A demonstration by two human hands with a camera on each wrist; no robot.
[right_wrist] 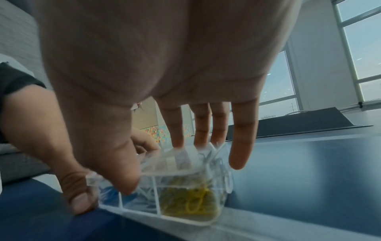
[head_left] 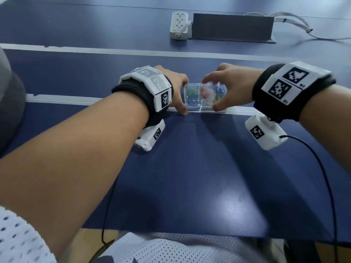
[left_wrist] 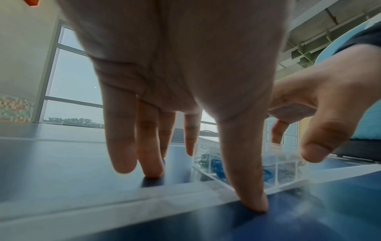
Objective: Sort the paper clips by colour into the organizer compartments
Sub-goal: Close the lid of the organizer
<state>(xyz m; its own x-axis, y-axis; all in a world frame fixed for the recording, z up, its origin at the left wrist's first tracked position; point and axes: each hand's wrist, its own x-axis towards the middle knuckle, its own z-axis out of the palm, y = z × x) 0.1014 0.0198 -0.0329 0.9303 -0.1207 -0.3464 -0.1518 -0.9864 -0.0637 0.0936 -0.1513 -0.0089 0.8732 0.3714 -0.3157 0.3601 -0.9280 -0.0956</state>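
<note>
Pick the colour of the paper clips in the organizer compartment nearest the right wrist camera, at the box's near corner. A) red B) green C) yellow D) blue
C: in the right wrist view the yellow paper clips fill the near corner compartment of the clear organizer, just past the right hand.

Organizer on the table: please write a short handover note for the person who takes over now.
Left hand: open, fingertips on the table at the organizer's left edge.
Right hand: holds the clear lid over the organizer.
Done: clips appear sorted: green, red, blue, yellow, each in its own compartment. No loose clips seen.
Left: press the lid shut.
</note>
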